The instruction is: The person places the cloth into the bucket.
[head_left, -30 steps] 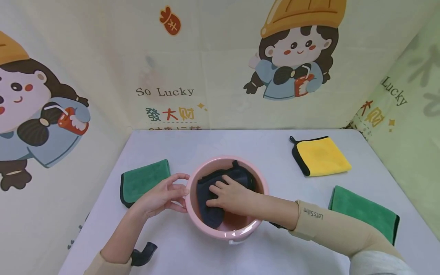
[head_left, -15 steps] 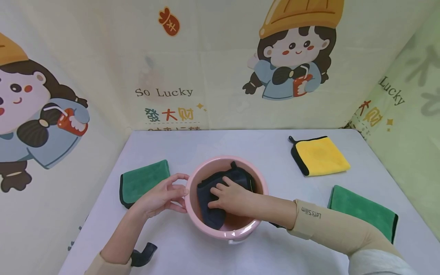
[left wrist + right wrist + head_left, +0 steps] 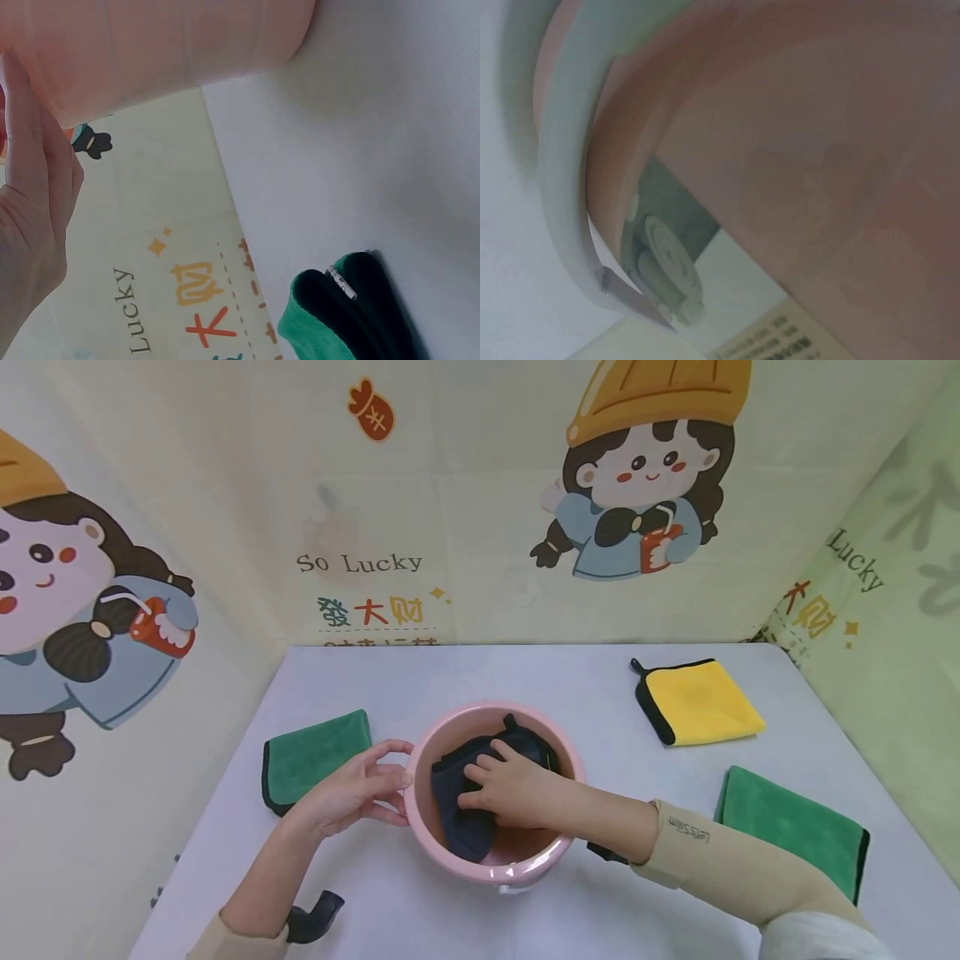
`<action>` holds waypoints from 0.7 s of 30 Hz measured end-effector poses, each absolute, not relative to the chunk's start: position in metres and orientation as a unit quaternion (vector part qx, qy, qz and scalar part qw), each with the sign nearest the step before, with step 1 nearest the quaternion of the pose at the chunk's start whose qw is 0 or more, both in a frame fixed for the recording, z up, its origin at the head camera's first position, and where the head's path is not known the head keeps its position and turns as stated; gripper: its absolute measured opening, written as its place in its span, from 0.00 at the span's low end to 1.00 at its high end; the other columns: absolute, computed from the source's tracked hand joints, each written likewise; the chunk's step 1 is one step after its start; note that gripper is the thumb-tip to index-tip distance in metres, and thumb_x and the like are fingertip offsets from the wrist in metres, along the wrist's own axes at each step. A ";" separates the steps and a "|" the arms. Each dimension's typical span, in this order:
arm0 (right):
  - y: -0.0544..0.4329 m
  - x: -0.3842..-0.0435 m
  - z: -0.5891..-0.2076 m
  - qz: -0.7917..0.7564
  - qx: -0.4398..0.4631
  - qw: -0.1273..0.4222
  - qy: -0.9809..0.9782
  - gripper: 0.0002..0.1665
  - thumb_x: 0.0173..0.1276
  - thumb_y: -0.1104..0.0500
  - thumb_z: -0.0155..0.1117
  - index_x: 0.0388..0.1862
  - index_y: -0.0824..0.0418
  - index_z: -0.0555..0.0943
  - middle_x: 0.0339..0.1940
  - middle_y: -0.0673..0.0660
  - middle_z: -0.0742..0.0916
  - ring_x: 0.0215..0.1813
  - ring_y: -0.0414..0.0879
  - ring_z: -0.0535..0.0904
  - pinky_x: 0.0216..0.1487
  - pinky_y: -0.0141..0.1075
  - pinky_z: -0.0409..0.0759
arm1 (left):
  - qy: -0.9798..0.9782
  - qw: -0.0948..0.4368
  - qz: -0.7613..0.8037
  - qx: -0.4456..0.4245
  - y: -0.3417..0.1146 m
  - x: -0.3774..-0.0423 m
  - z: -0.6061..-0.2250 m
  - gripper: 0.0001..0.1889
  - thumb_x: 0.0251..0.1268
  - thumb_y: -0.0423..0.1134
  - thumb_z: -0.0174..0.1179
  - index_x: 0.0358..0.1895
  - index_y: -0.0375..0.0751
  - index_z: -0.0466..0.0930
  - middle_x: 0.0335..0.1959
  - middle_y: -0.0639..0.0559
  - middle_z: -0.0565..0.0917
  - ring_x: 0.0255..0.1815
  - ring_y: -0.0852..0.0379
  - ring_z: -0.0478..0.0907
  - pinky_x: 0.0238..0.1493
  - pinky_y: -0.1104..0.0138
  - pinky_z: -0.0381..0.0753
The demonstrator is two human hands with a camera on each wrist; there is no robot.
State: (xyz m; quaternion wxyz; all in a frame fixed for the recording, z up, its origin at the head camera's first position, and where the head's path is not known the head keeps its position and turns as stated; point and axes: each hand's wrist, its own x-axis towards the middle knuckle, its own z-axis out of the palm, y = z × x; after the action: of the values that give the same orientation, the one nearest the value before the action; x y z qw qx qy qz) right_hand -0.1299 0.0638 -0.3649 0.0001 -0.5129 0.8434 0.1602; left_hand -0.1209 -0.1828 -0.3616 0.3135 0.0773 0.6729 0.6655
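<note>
In the head view a pink bucket [image 3: 525,866] stands mid-table with a dark navy folded cloth [image 3: 471,837] inside. The cloth has black edging and a small loop. My right hand [image 3: 517,789] reaches into the bucket and rests on the cloth, fingers spread. My left hand [image 3: 360,789] touches the bucket's left side, its fingers spread at the rim. In the left wrist view the left fingers [image 3: 26,135] lie fairly straight along the bucket's outer wall [image 3: 165,52]. The right wrist view shows the bucket's pink wall [image 3: 817,187] and its pale curved handle [image 3: 562,150]; the right hand is hidden there.
Left of the bucket lies a folded green towel [image 3: 318,756]. A yellow towel [image 3: 705,702] with black edging is at the back right, and another green towel [image 3: 795,827] lies beside my right forearm. A printed curtain [image 3: 480,527] stands behind the table [image 3: 480,668].
My right hand has shifted slightly to the right on the cloth, whose near part has moved a little with it. The left hand and the bucket stay about where they were.
</note>
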 end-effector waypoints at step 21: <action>0.183 -0.129 -0.324 -0.106 -0.359 -0.164 0.913 0.28 0.55 0.54 0.69 0.55 0.51 0.72 0.51 0.57 0.77 0.55 0.52 0.70 0.57 0.56 0.62 | 0.676 0.303 0.667 0.078 -0.184 -0.120 -0.364 0.26 0.62 0.37 0.58 0.61 0.39 0.58 0.39 0.38 0.82 0.31 0.48 0.83 0.37 0.54 0.81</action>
State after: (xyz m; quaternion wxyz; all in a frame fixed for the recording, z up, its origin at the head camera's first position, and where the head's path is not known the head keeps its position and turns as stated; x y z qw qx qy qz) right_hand -0.1293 0.1833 -0.3245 -0.1637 -0.3595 0.9126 -0.1058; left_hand -0.1196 -0.1835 -0.3636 0.3033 0.0777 0.6757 0.6674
